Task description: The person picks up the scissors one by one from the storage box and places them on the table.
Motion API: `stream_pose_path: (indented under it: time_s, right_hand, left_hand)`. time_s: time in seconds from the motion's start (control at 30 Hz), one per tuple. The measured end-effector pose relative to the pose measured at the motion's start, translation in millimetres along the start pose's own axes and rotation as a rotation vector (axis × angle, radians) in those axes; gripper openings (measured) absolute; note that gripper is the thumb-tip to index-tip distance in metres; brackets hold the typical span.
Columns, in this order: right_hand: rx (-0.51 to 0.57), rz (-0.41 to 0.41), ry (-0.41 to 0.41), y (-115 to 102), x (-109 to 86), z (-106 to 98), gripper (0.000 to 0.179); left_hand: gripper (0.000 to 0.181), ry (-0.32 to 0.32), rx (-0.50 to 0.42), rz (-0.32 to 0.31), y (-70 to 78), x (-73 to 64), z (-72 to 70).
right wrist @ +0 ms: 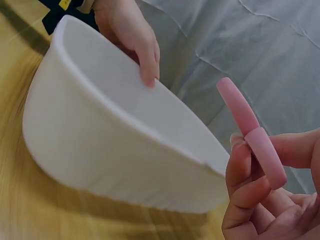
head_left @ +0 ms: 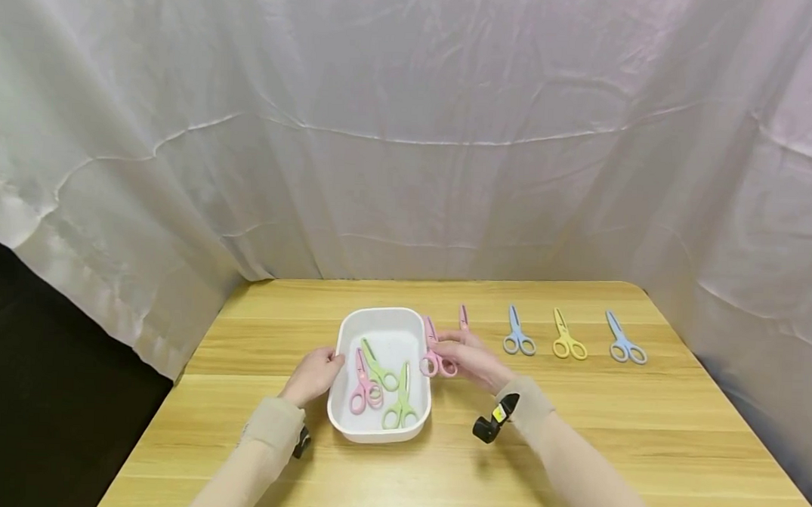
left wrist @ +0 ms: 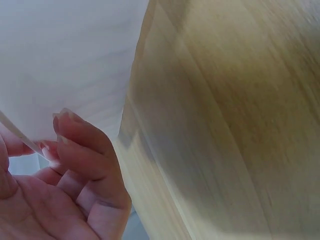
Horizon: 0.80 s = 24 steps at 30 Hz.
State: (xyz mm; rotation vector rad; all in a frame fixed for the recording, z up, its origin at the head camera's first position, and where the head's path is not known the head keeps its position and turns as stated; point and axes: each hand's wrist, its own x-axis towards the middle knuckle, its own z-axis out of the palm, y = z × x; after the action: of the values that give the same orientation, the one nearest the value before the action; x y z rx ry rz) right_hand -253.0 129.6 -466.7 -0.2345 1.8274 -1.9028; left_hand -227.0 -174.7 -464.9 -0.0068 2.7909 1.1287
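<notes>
A white plastic bin (head_left: 380, 437) stands in front of me with pink scissors (head_left: 360, 369) and two pairs of green scissors (head_left: 403, 393) lying inside. My left hand (head_left: 315, 374) grips its left rim, thumb over the edge and the other fingers against the outer wall, as the left wrist view shows. Just by the right rim, my right hand (head_left: 472, 356) pinches another pair of pink scissors (head_left: 445, 369), blades pointing away from me. In the right wrist view their pink handle loops (right wrist: 265, 155) sit between thumb and fingers, above rim height.
To the right, a row on the wooden table (head_left: 574, 450) holds blue scissors (head_left: 518, 338), yellow scissors (head_left: 567, 340) and more blue scissors (head_left: 623, 342). Another pink pair (head_left: 463, 316) lies partly hidden behind my right hand. A pale curtain (head_left: 408, 193) hangs behind the table.
</notes>
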Motion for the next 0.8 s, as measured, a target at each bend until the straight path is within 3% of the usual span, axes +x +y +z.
stream_pose_path:
  time_s: [0.53, 0.8]
  right_hand:
    - [-0.028, 0.015, 0.019, 14.5, -18.6, -25.2, 0.036]
    - [-0.041, 0.021, 0.025, 22.3, -25.0, -35.4, 0.022]
  left_hand:
    - [0.038, 0.007, 0.007, 0.024, -1.2, -0.4, 1.6]
    - [0.039, -0.003, -0.002, 0.017, -1.8, 0.1, 1.6]
